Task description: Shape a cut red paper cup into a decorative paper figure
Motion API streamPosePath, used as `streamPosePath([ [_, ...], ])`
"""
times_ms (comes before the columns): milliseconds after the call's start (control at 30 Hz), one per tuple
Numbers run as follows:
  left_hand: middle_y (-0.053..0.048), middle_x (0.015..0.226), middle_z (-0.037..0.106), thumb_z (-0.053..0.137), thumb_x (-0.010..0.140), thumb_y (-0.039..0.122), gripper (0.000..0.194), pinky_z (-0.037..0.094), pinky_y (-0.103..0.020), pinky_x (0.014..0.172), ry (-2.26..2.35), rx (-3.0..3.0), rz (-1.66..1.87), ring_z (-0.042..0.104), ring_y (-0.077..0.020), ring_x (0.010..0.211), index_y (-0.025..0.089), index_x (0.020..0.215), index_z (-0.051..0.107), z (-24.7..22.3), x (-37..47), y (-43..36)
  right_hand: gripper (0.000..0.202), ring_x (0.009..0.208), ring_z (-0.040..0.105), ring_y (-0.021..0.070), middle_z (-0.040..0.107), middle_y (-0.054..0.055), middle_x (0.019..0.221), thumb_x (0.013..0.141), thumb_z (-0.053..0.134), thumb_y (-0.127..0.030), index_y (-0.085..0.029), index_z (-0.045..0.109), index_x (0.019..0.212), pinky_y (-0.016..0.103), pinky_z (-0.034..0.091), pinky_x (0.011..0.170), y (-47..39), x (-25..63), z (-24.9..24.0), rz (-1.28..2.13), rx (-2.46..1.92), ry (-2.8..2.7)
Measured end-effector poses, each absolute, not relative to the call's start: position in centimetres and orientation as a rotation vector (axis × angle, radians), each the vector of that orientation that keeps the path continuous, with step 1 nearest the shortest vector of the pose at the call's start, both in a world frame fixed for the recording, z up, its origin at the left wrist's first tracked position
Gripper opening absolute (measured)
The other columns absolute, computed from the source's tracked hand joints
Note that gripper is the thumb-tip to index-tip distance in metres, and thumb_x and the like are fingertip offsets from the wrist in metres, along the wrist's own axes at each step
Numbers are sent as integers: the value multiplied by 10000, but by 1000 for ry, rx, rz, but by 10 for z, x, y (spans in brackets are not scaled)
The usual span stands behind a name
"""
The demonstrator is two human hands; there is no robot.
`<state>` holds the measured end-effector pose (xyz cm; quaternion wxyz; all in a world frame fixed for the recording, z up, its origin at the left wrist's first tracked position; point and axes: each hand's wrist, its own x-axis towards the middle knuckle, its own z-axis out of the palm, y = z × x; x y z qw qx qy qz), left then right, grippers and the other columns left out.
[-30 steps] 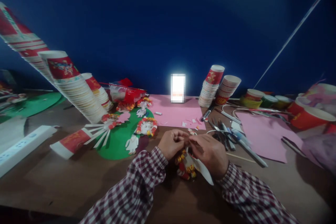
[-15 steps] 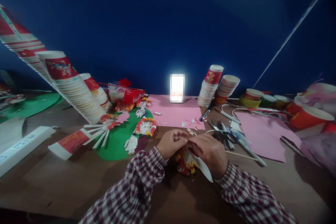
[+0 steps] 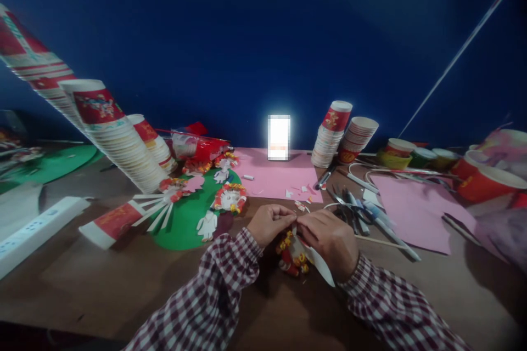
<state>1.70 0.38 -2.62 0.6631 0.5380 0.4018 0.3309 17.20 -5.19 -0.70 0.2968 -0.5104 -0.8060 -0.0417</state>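
Observation:
My left hand [image 3: 272,225] and my right hand [image 3: 331,238] meet at the fingertips over the table's middle. Both are closed in a pinch on a small paper craft [image 3: 297,258] with curled red and yellow strips, which hangs below the fingers. A white pointed paper piece [image 3: 321,267] sticks out under my right hand. What exactly the fingertips grip is too small to tell apart. To the left, a green paper sheet [image 3: 181,225] bears white figure cutouts [image 3: 206,225] and a round piece with a curled red and yellow border [image 3: 230,198].
Tall stacks of paper cups [image 3: 119,137] lean at the left, beside a white power strip [image 3: 37,230]. A bright phone-like screen [image 3: 279,138] stands behind pink paper [image 3: 272,175]. Scissors [image 3: 358,205], more cup stacks [image 3: 331,134] and a pink sheet [image 3: 411,214] are at the right.
The craft piece under my hands shows slightly more of its curled strips. The hands stay together, and the whole view has shifted a little.

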Motion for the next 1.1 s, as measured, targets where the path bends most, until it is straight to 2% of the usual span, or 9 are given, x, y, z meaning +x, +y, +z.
streamPosePath([
  [167,-60,696,656,690,595,310,318,452,-213,619,943,1191,784,589,-105,622,85,811,625,-25,18,3,158,778,523,128,622,17,802,831,451,-220,-198,606,850,247,379,734,-51,172,-9,-119,-1376,-2139],
  [500,-58,682,651,702,577,260,309,456,-209,594,972,1250,783,584,-103,608,78,813,623,-22,17,3,177,777,541,130,631,35,801,843,440,-241,-190,609,852,241,376,738,-49,176,-10,-122,-1379,-2152],
  [700,-45,673,638,748,503,212,355,458,-224,624,951,1110,780,581,-101,613,76,798,603,-21,17,3,188,833,538,143,630,47,907,842,447,-242,-202,605,937,265,387,771,-48,178,-10,-80,-1311,-2192],
  [900,-37,669,631,761,472,171,378,448,-229,640,917,991,745,581,-101,621,84,800,595,-22,16,4,191,818,531,137,630,35,870,842,448,-214,-208,611,941,258,403,746,-47,178,-10,-63,-1243,-2208],
  [1100,-23,657,611,715,561,220,309,415,-196,560,864,920,769,543,-71,558,94,817,595,-17,18,2,187,841,518,150,624,34,875,837,459,-250,-214,612,940,271,395,759,-49,179,-8,-98,-1308,-2175],
])
